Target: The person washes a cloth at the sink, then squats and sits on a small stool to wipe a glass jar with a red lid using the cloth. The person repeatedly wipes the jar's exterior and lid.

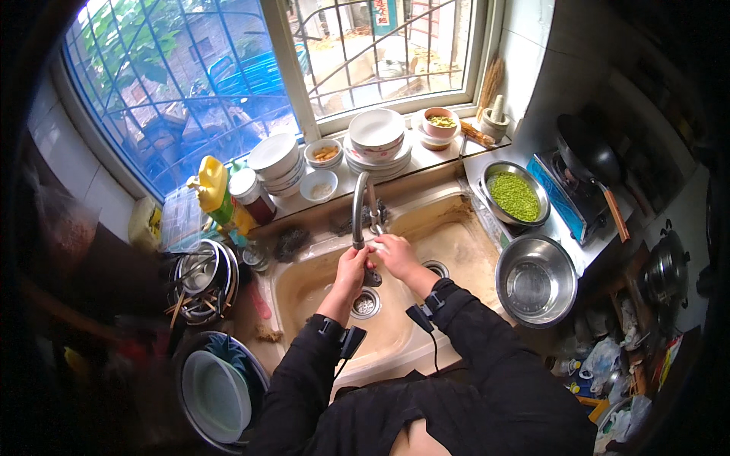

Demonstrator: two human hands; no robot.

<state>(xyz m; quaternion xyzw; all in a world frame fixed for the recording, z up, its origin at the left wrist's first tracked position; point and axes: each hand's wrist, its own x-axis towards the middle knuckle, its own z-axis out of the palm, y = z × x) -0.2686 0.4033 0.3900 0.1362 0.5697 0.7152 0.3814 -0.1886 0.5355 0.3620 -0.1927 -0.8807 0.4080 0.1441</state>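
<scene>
Under the curved metal faucet (359, 211), my two hands come together over a beige double-basin sink (311, 296). My left hand (351, 269) is closed around a small dark object (372, 277), whose lower end shows below the fingers; its kind is unclear. My right hand (402, 259) reaches beside the faucet, fingertips close to my left hand. Something whitish shows at those fingertips, too small to name. A drain strainer (365, 303) lies below my left hand, and a second drain (436, 269) is partly hidden behind my right wrist.
Right: a steel basin (536, 282), a bowl of green beans (514, 196), and a wok (590, 154) on a portable stove. Behind: stacked bowls (376, 134), a yellow jug (214, 182), dark scouring pads (292, 244). Left: stacked pots (205, 273) with chopsticks and a plastic basin (217, 396).
</scene>
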